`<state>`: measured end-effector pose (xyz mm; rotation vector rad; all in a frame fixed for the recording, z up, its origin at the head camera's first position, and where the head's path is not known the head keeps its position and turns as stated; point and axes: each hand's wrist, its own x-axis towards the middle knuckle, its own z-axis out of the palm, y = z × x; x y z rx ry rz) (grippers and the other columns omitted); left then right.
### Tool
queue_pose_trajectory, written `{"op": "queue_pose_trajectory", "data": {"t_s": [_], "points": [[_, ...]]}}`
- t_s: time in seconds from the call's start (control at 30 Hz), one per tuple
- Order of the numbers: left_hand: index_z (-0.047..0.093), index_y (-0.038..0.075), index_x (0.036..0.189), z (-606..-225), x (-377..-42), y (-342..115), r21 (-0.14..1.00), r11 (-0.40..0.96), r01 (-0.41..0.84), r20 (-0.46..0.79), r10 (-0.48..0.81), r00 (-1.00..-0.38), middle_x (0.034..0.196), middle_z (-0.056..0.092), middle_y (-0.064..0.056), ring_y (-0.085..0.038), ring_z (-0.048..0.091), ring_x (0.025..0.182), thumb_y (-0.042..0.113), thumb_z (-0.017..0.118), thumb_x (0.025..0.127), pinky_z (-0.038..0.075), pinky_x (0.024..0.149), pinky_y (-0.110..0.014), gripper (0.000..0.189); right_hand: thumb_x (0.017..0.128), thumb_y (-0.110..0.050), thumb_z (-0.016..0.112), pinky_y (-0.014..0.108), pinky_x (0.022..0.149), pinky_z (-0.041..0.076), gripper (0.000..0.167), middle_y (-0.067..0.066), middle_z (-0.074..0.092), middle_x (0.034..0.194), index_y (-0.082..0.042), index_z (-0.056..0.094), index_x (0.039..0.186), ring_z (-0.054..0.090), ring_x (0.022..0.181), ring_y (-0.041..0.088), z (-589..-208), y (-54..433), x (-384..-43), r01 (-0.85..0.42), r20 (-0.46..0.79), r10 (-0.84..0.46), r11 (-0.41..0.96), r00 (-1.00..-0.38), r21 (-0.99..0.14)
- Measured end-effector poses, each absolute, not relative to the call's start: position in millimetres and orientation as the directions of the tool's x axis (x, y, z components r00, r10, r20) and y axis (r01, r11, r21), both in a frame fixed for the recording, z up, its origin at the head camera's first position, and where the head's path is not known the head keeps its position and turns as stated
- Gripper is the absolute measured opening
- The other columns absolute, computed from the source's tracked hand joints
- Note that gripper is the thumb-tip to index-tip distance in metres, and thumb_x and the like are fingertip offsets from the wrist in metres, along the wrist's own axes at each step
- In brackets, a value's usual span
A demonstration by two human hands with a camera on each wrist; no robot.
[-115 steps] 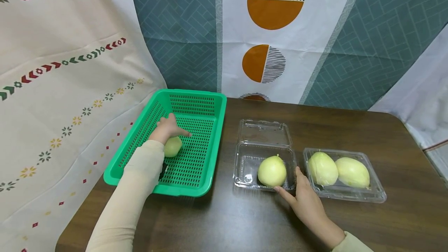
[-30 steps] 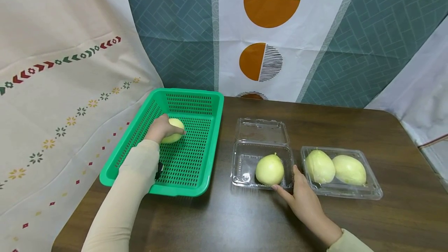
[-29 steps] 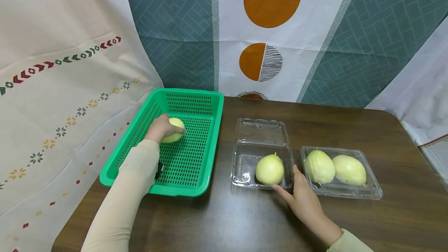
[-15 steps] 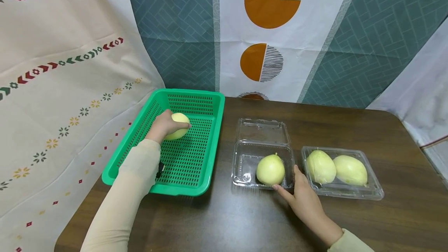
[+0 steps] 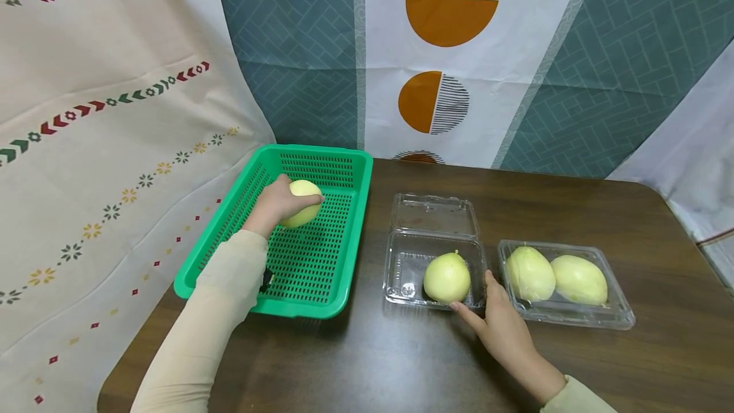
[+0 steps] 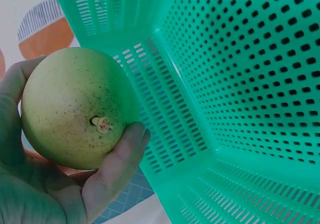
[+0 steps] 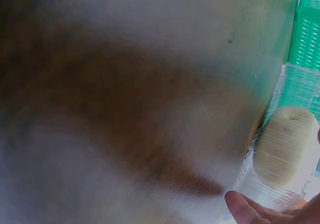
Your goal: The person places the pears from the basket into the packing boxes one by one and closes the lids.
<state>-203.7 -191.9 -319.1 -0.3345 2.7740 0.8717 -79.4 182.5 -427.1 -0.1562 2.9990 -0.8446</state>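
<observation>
My left hand (image 5: pixel 278 201) grips a pale yellow melon (image 5: pixel 304 204) above the floor of the green plastic basket (image 5: pixel 344 298). In the left wrist view the melon (image 6: pixel 75 104) shows a short stem and dark speckles, with thumb and fingers around its sides. My right hand (image 5: pixel 504 327) touches the near right corner of an opened clear plastic clamshell box (image 5: pixel 401 282), thumb along the front edge and fingers extended along the right side. One melon (image 5: pixel 447 278) sits in that box's right half, stem up; the left half of the box is bare.
Right of the opened box stands another clear plastic box (image 5: pixel 616 317) with two melons (image 5: pixel 579 279) side by side. The clear lid (image 5: pixel 434 214) of the opened box lies folded back. All stand on a dark wooden table (image 5: pixel 395 355), with patterned cloths behind and left.
My left hand has closed around the melon in the basket and raised it, moving it up and to the right. My right hand has stayed at the box corner.
</observation>
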Motion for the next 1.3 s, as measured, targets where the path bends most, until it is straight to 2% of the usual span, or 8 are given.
{"op": "queue_pose_trajectory", "data": {"t_s": [0.13,0.67,0.87,1.3], "points": [[0.031,-0.001,0.138,-317.8,-201.6,-186.2,0.544,0.798,-0.259,-0.233,-0.153,-0.960,0.122,0.051,-0.025,-0.035,0.055,0.100,0.053,0.064,0.080,0.052,0.068,-0.038,0.086,0.088,-0.047,0.062,0.060,0.088,0.044,0.093,0.039,0.033,0.140,0.019,0.023,0.140,0.042,0.123,0.051,-427.5,182.8,-79.6,-0.091,0.011,-0.101,0.847,-0.995,-0.523],[0.039,0.004,0.130,-306.3,-190.0,-156.4,0.612,0.770,-0.180,-0.137,-0.120,-0.983,0.116,0.056,-0.018,-0.031,0.057,0.096,0.052,0.069,0.076,0.049,0.067,-0.035,0.078,0.088,-0.047,0.062,0.059,0.086,0.046,0.092,0.040,0.034,0.139,0.019,0.023,0.140,0.043,0.121,0.052,-427.3,182.0,-78.3,-0.102,0.020,-0.108,0.848,-0.994,-0.520],[0.041,0.007,0.129,-303.9,-183.9,-145.8,0.649,0.743,-0.165,-0.118,-0.116,-0.986,0.113,0.057,-0.016,-0.030,0.058,0.087,0.052,0.070,0.075,0.050,0.055,-0.031,0.076,0.088,-0.046,0.063,0.059,0.086,0.047,0.093,0.040,0.035,0.138,0.020,0.023,0.139,0.044,0.121,0.052,-427.2,182.2,-78.4,-0.112,0.032,-0.112,0.849,-0.993,-0.517],[0.045,0.009,0.122,-294.2,-177.2,-122.6,0.650,0.754,-0.094,-0.057,-0.076,-0.996,0.106,0.059,-0.012,-0.028,0.057,0.087,0.051,0.071,0.073,0.049,0.060,-0.033,0.070,0.088,-0.046,0.062,0.060,0.089,0.044,0.093,0.040,0.033,0.139,0.020,0.022,0.139,0.041,0.123,0.052,-427.2,184.3,-80.8,-0.103,0.016,-0.112,0.843,-0.994,-0.528]]}}
